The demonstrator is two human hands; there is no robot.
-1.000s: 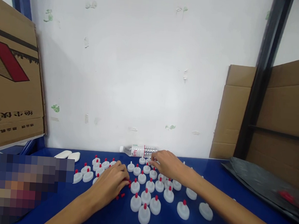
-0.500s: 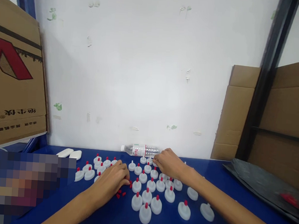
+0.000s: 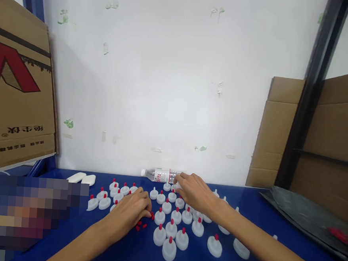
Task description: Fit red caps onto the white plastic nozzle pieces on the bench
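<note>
My left hand [image 3: 134,207] rests low over the blue table, fingers curled and tips pressed together. Small loose red caps [image 3: 138,225] lie beside and under those fingertips; whatever they pinch is hidden. At the back of a group of white round nozzle lids [image 3: 169,250], my right hand [image 3: 192,189] closes its fingertips around the top of one white lid [image 3: 174,187], mostly covered by the fingers. Many lids carry a red tip on the nozzle. A few, such as the lid [image 3: 153,193] between my hands, show a bare white nozzle.
A clear plastic bottle [image 3: 161,175] lies on its side against the wall. Two white oval pieces [image 3: 88,180] are at the back left. A printed carton [image 3: 18,95] stands left, and a dark plastic bag [image 3: 305,211] lies right on the blue table [image 3: 100,244].
My right hand has shifted slightly left, its fingertips coming over a white lid at the back. My left hand stays almost in place.
</note>
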